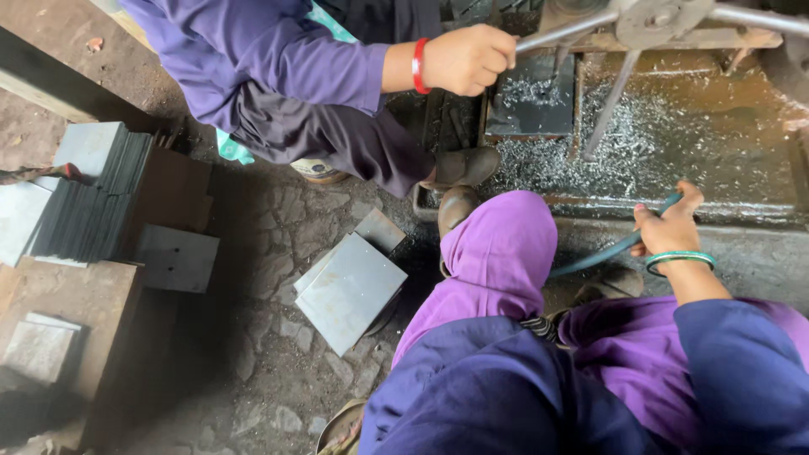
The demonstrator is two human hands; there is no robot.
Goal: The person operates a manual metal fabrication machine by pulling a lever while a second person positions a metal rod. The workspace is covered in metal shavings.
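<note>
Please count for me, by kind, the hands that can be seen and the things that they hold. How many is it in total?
Hands: 2, the person's right hand and a co-worker's hand
Green hose: 1, gripped by the right hand
Metal lever: 1, gripped by the co-worker's hand
Total: 4

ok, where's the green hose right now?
In the head view, the green hose is at right, gripped in the person's right hand, running down-left toward their purple-clad knee, beside the machine bed covered in metal shavings.
</note>
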